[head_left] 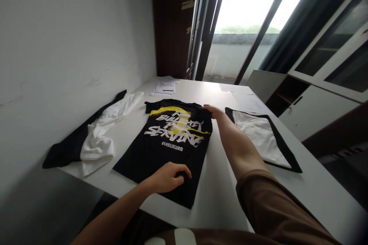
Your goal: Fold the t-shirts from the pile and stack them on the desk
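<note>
A black T-shirt (165, 149) with white and yellow lettering lies flat on the white table (221, 195), folded narrow. My left hand (169, 176) rests on its near hem, fingers curled and pinching the cloth. My right hand (213, 111) reaches to the shirt's far right corner and grips the fabric there, fingers closed on the edge.
A crumpled white garment (100, 137) lies over a black one (67, 149) at the left by the wall. At the right, a folded white garment (260, 135) sits on a black one (284, 153). Papers (165, 86) lie at the far end. Cabinets (322, 99) stand to the right.
</note>
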`<action>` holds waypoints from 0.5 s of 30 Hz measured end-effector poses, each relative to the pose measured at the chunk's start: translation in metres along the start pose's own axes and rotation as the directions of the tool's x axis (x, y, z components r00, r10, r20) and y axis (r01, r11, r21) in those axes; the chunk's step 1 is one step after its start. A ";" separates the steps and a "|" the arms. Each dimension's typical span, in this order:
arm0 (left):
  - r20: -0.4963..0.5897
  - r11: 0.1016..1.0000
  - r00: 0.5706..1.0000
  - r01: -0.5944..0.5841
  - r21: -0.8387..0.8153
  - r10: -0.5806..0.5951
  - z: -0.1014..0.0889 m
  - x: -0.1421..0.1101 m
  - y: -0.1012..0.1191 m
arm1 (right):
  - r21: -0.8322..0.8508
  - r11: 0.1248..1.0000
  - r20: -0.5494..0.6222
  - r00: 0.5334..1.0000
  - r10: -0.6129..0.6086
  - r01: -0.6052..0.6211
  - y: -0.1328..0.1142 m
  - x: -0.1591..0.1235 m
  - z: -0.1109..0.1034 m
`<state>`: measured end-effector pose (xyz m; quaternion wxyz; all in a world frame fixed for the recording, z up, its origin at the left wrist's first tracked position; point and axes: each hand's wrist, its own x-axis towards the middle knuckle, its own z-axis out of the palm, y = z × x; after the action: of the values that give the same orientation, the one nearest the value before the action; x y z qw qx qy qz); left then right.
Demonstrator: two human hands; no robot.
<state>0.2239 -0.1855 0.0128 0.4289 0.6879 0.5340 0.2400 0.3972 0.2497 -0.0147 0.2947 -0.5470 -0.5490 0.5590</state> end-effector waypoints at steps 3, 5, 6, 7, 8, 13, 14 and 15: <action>-0.022 0.999 0.999 0.035 -0.011 -0.035 -0.006 -0.004 -0.007 | 0.042 0.997 -0.078 0.995 -0.061 0.065 -0.013 0.018 0.019; -0.032 0.998 0.998 0.056 -0.027 -0.057 -0.010 -0.007 -0.011 | 0.023 0.988 -0.176 0.973 -0.148 0.154 -0.019 0.031 0.035; -0.037 0.997 0.997 0.063 -0.038 -0.065 -0.012 -0.008 -0.012 | 0.010 0.984 -0.201 0.964 -0.175 0.180 -0.022 0.037 0.044; -0.044 0.996 0.997 0.068 -0.052 -0.070 -0.014 -0.010 -0.014 | -0.005 0.981 -0.204 0.960 -0.191 0.194 -0.024 0.042 0.053; -0.051 0.995 0.996 0.071 -0.067 -0.075 -0.016 -0.012 -0.015 | -0.023 0.978 -0.201 0.957 -0.208 0.207 -0.025 0.047 0.063; -0.089 0.987 0.988 0.114 -0.111 -0.124 -0.028 -0.025 -0.023 | -0.169 0.945 -0.144 0.942 -0.304 0.280 -0.026 0.067 0.113; -0.097 0.985 0.985 0.131 -0.111 -0.142 -0.030 -0.028 -0.025 | -0.197 0.935 -0.131 0.938 -0.322 0.294 -0.026 0.069 0.122; -0.106 0.983 0.982 0.147 -0.108 -0.159 -0.031 -0.031 -0.027 | -0.220 0.924 -0.115 0.932 -0.343 0.313 -0.025 0.071 0.131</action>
<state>0.1749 -0.2026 0.0099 0.4487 0.6078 0.5963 0.2713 0.2519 0.2828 -0.0379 0.3692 -0.5146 -0.6619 0.4011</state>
